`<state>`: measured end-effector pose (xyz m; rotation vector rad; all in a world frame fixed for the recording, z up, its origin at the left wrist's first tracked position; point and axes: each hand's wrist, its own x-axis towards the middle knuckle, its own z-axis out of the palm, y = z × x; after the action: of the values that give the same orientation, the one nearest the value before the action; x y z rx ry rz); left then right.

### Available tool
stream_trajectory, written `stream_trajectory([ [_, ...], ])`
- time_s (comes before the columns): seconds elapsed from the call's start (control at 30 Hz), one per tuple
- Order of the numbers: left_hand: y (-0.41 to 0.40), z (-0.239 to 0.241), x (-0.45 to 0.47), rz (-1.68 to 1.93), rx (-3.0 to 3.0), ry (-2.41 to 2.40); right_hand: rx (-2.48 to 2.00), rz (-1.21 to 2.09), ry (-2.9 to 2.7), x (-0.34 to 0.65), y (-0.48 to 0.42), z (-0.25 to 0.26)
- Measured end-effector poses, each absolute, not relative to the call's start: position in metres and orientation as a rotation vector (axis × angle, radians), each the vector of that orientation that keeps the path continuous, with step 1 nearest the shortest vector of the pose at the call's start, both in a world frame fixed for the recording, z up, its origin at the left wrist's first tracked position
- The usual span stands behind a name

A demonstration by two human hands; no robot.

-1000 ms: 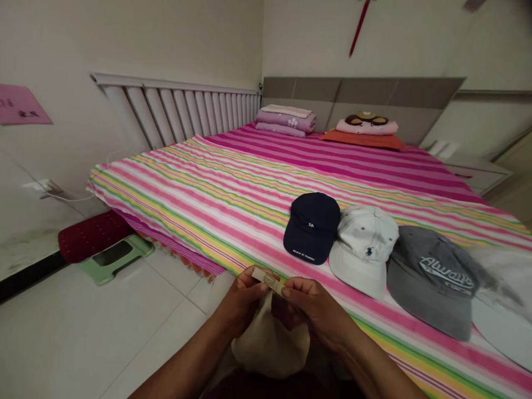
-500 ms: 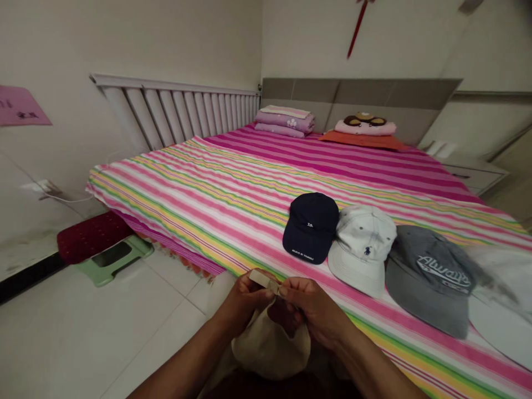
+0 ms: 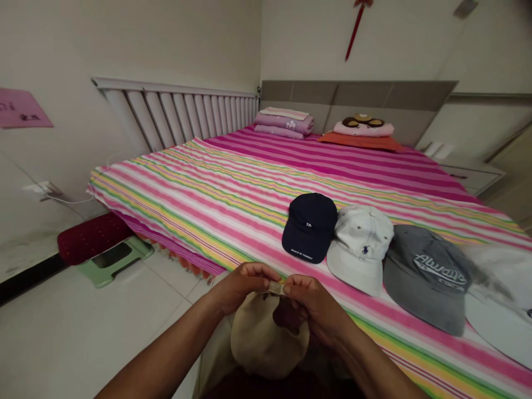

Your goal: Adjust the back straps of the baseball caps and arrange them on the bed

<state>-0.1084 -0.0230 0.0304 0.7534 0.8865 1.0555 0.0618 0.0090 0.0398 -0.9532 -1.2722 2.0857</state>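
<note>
A beige baseball cap (image 3: 266,338) is held low in front of me, its back opening facing up toward me. My left hand (image 3: 243,285) pinches one side of the cap's rear strap, by the small buckle (image 3: 275,287). On the other side of that buckle, the thumb and fingers of my right hand (image 3: 313,302) are closed on the strap. On the bed beyond my hands lie a navy cap (image 3: 310,227), a white cap (image 3: 361,246) and a grey cap (image 3: 428,277) in a row. Another white cap (image 3: 502,310) is blurred at the right edge.
The bed (image 3: 199,194) has a striped cover, with folded purple bedding (image 3: 285,123) and an orange pillow (image 3: 361,141) at its head. A green stool (image 3: 116,263) with a dark red cushion (image 3: 93,235) stands on the tiled floor at left. A white nightstand (image 3: 474,172) is at right.
My left hand has shifted slightly left and its strap end no longer sticks up above the fingers. The buckle now shows between both hands. The caps on the bed lie as before.
</note>
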Motion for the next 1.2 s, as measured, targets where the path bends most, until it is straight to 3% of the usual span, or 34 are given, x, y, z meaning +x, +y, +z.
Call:
stream_trajectory([
  [0.67, -0.015, 0.024, -0.117, 0.747, 0.746, 0.813, -0.946, 2.129, -1.29, 0.064, 0.011, 0.036],
  [1.2, -0.012, 0.027, -0.116, 0.774, 0.739, 0.787, -0.971, 2.138, -1.397, 0.069, 0.019, 0.038],
])
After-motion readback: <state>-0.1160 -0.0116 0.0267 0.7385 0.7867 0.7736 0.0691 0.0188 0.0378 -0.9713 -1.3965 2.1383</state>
